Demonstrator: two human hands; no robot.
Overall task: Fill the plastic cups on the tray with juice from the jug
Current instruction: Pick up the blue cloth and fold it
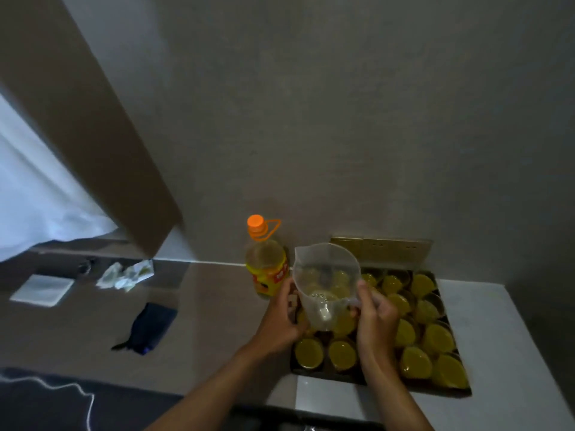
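Both sets of fingers point(364, 290) grip: I wrap my right hand point(378, 315) round the handle and my left hand point(284, 318) steadies the nearly empty jug point(326, 284) upright above the filled cups point(438, 337), so drips land inside the tray point(460, 391) on the surface point(497, 337).

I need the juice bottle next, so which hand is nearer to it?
Left. The left hand holds the jug right beside the bottle; the right hand grips the jug's far side.

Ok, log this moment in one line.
jug: nearly empty, over tray | right hand: handle | left hand: side | visible cups: filled
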